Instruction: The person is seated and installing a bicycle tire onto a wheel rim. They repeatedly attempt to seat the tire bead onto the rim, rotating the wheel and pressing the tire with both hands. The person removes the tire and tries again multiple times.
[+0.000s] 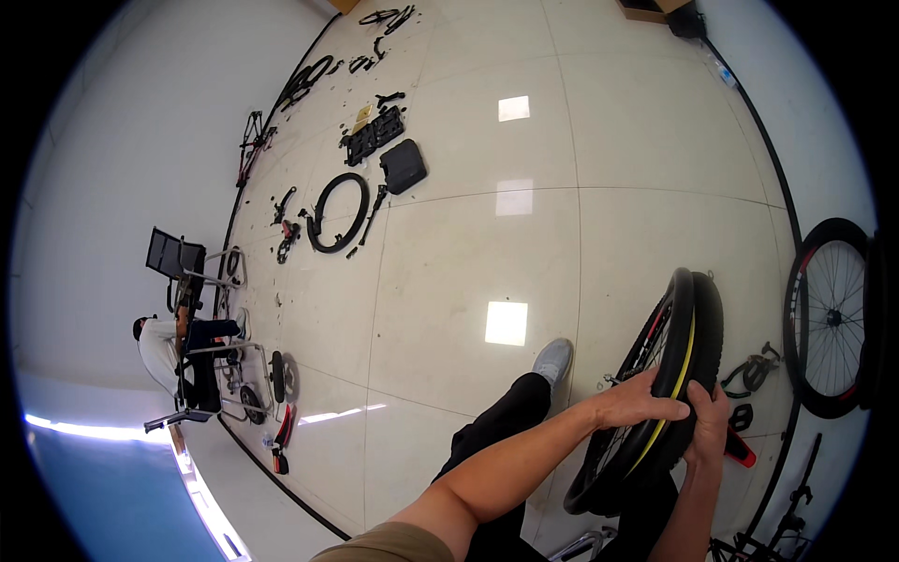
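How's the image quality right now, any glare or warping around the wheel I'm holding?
Head view: fisheye bends the floor tile lines and wall edges toward the rim, with black corners. Bright square ceiling-light reflections glare off the glossy floor, clear of the wheel. The left hand and right hand on the tyre look evenly lit and fairly sharp; the far parts near the top are small and soft.

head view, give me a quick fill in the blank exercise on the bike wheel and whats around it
1. Both hands, left and right, grip the black rubber tyre on a spoked bicycle wheel with a ____ strip along its rim.
2. A second spoked wheel, apart from the hands, stands at the ____ edge of the view.
3. The loose black tyre ring lies flat on the pale tiled ____.
4. The person's grey shoe sits to the ____ of the held wheel.

Missing words: yellow; right; floor; left
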### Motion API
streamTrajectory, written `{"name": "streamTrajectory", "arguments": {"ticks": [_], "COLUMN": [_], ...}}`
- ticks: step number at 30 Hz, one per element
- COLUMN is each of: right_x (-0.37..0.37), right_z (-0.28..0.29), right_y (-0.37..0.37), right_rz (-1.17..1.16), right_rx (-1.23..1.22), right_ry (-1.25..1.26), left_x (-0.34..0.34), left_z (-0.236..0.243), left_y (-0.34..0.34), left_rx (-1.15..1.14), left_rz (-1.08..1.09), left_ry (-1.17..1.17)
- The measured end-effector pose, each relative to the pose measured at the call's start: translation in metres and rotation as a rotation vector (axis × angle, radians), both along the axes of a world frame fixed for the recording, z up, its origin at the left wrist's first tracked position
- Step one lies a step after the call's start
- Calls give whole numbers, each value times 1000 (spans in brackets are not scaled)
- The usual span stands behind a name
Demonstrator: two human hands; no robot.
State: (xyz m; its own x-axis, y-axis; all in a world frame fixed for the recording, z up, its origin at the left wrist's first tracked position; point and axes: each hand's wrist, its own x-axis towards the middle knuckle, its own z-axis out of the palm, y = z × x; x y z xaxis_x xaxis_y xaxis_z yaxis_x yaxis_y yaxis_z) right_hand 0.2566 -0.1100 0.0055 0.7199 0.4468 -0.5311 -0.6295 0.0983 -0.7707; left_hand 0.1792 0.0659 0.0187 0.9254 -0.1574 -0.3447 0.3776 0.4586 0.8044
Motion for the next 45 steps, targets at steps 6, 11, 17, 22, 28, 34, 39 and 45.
{"name": "streamTrajectory", "arguments": {"ticks": [6, 11, 17, 22, 28, 34, 39, 45], "right_x": [8, 0, 4, 1, 12, 18, 14, 10], "right_z": [16, 12, 37, 11, 22, 29, 31, 28], "right_y": [3, 15, 14, 11, -5, -8, -2, -6], "right_rz": [-49, -22, -7, -9, -37, -28, -31, 22], "right_rx": [45, -35, 6, 13, 2, 0, -39, -67], "right_ry": [47, 25, 74, 65, 74, 108, 105, 71], "left_x": [11, -4, -11, 5, 11, 12, 11, 1], "left_z": [3, -2, -21, 12, 3, 11, 15, 5], "left_y": [-3, 16, 7, 14, 20, 16, 1, -42], "left_rx": [56, 42, -209, -523, -451, -201, -89, 32], "left_rz": [-63, -18, 161, 270, 330, 353, 350, 339], "left_ry": [141, 200, 233, 316, 308, 236, 243, 258]}}
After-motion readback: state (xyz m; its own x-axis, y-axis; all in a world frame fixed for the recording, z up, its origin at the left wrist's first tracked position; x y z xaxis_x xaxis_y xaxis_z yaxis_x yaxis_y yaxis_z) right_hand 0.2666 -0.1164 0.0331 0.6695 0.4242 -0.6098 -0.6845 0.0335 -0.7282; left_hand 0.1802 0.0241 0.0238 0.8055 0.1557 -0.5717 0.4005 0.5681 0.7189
